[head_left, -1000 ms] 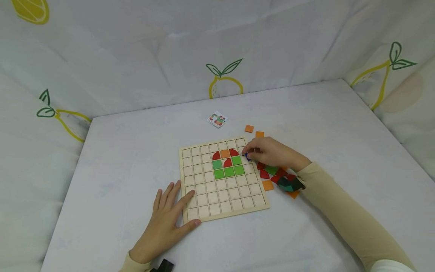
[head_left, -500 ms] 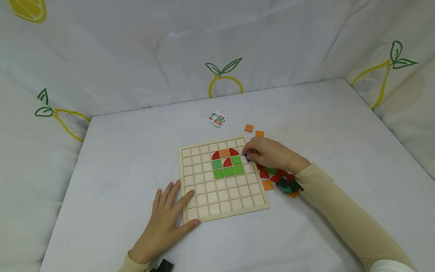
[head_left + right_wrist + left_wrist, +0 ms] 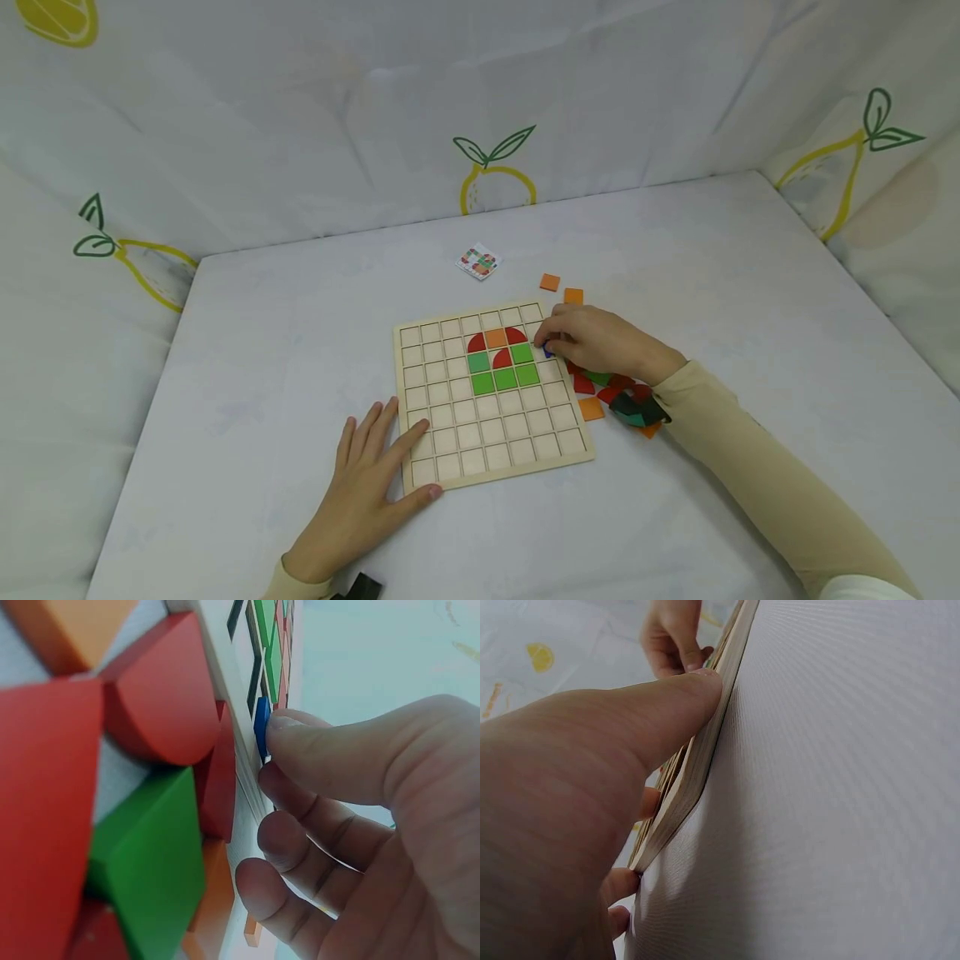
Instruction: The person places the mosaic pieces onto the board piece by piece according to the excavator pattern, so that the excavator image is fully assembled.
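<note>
A pale wooden grid board [image 3: 517, 434] lies on the table, with red quarter-round pieces [image 3: 476, 342], green squares [image 3: 506, 378] and one orange square [image 3: 496, 338] set in its upper right cells. My right hand [image 3: 592, 337] pinches a small blue piece [image 3: 261, 726] between thumb and fingers, right at a cell near the board's right edge. Its far side is hidden by the fingers. My left hand [image 3: 360, 492] rests spread on the board's lower left corner, the thumb [image 3: 682, 701] along the front edge and the index finger over the grid.
Right of the board is a heap of loose pieces, among them red pieces [image 3: 161, 690], a green one [image 3: 154, 862] and an orange square [image 3: 591, 408]. Two orange squares [image 3: 550, 282] lie behind. A small patterned card [image 3: 478, 262] sits beyond the board.
The blue piece stays at about the same cell, shifting only slightly in my right fingers. My left hand has not moved on the board.
</note>
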Demonstrator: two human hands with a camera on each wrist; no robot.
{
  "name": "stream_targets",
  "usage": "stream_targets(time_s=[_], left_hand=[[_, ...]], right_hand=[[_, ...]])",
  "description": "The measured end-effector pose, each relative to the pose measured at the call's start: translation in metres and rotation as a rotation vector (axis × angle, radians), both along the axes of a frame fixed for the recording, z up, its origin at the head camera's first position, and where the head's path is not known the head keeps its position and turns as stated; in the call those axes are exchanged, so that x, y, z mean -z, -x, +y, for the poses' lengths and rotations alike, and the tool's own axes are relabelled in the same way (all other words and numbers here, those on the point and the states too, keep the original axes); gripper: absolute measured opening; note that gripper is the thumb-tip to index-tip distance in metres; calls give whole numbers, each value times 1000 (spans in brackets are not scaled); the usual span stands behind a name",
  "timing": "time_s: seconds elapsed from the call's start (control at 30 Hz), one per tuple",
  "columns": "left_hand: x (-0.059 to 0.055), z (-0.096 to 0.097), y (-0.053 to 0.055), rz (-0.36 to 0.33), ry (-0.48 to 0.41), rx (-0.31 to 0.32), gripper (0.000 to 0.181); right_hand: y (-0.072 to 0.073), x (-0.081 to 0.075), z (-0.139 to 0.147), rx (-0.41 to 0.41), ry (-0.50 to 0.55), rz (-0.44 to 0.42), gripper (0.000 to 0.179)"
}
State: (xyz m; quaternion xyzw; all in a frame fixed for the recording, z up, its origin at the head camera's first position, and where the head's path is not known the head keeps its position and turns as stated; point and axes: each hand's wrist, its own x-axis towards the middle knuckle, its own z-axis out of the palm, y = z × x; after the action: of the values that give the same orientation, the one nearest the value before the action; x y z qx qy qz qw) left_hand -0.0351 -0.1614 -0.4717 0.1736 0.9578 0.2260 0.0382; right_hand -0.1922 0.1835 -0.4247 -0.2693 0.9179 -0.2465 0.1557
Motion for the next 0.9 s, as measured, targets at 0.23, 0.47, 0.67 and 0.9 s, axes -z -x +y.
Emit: stream_targets(time_s=[0.23,0.47,0.67,0.9], left_hand=[[0,0,0,2,-2,-1,78],[0,0,0,-1,-5,-1,78],[-1,1,-1,0,-11,0,78],[-1,1,-1,7,-6,2,78]], right_hand=[[0,0,-1,-9,9,19,14],[0,-1,1,-20,-5,16,15],[0,-5,2,31,24,-13,15],[-3,-5,-4,88,-120,30,26]])
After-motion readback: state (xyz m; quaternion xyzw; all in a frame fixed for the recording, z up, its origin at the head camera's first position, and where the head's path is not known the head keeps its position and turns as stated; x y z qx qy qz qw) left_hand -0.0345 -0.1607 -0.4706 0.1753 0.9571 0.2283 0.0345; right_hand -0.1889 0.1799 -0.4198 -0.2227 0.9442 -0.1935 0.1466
